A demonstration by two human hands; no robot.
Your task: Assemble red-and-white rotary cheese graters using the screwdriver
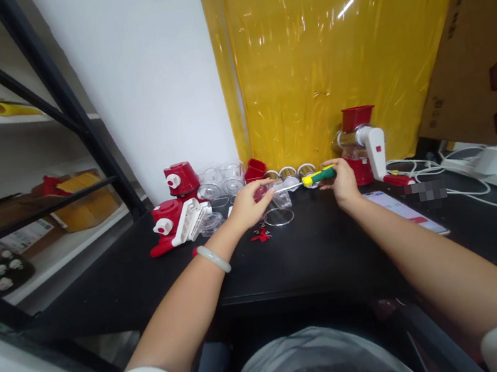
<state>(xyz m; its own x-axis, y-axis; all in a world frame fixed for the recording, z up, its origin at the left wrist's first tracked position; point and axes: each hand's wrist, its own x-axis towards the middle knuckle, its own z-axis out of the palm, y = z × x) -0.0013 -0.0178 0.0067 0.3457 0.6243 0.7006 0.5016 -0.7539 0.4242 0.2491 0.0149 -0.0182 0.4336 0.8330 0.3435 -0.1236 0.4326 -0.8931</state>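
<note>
- The black flat tabletop (263,275) spans the lower middle of the frame; it looks smooth, so anything I drop could skid off its near edge.
- At right of centre stands a red-and-white plastic hand-crank machine (360,172); a careless swing of my right elbow or wrist could knock its crank.
- The flat white-screened phone (405,212) lies beneath my right forearm; lowering that arm could push it.
- My left hand (251,203), mid-frame, pinches the work with its fingertips; too light a hold could let the piece spin.
- My right hand (344,182), right of centre, is wrapped around the screwdriver handle; pushing hard could send the tip sliding into my left fingers.
- The green-and-yellow-handled screwdriver (319,175) points left, almost level; a skewed angle could make it slip.
- The small clear plastic piece (283,197), at centre between my hands, could crack under excess force.
- Below my left hand lie tiny red plastic bits (262,234); a brushing wrist could scatter them.
</note>
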